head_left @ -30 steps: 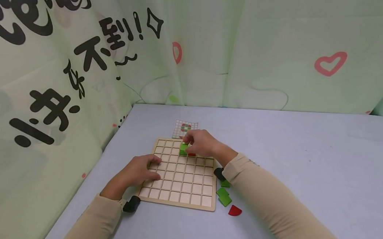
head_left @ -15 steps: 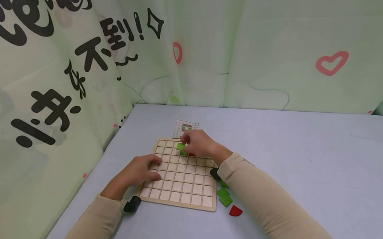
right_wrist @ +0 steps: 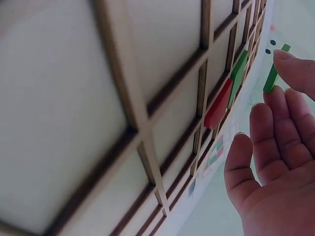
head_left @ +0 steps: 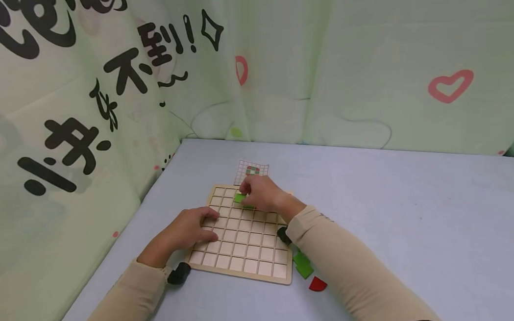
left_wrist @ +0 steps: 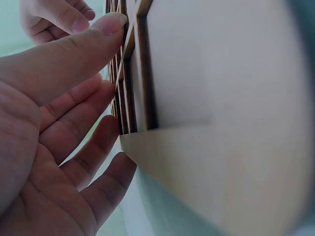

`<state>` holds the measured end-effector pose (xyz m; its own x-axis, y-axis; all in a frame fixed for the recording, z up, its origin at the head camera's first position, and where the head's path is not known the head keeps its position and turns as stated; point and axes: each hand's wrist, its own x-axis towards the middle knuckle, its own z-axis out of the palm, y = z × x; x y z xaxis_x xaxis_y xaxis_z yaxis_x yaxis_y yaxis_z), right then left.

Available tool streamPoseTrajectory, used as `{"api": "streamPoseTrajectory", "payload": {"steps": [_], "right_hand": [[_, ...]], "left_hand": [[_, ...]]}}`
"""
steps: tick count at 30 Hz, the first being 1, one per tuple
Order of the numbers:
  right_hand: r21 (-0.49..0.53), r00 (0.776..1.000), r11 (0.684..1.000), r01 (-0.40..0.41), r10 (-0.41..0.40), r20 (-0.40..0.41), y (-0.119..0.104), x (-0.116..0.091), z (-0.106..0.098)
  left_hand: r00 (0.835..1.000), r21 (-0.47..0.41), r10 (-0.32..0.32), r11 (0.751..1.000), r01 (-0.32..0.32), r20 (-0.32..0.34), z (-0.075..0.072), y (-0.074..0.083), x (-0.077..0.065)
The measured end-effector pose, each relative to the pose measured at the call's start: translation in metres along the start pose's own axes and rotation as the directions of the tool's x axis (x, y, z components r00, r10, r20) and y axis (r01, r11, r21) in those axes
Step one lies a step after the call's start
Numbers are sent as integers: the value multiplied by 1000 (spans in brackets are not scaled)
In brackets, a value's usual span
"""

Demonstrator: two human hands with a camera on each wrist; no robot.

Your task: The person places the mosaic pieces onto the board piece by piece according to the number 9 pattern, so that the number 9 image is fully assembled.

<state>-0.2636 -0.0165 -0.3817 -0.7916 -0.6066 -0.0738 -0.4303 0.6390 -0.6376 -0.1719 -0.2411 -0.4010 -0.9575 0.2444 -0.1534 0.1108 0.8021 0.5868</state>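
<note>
Item: my right hand (head_left: 262, 193), thumb and finger pinching a green tile (right_wrist: 276, 71) above the far part of the gridded board (head_left: 241, 250). Item: my left hand (head_left: 189, 228), fingers spread at the board's left side. Item: a red tile (right_wrist: 219, 104) and seated green tile (right_wrist: 238, 76), adjoining, on the board.

Hazards: held by its ends, the pinched piece might twist or drop if my grip slackens; my trailing fingers might nudge the adjoining pair; a light left hand might let the board slide; my right sleeve (head_left: 356, 267) could sweep the loose green tiles (head_left: 303, 264).
</note>
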Motion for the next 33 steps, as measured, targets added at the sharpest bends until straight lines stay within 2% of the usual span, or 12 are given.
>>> {"api": "streamPoseTrajectory", "payload": {"steps": [8,25,33], "right_hand": [[2,1000,1000,-29,29,-2,-1,4,3],[8,1000,1000,-23,23,-7,-2,7,8],[-32,1000,999,-1,2,17,-2,8,9]], "left_hand": [[1000,2,-13,1000,13,1,-1,1,1],[999,8,-34,999,34,-1,-1,4,0],[999,11,-37,999,37,2,0,2,1]]}}
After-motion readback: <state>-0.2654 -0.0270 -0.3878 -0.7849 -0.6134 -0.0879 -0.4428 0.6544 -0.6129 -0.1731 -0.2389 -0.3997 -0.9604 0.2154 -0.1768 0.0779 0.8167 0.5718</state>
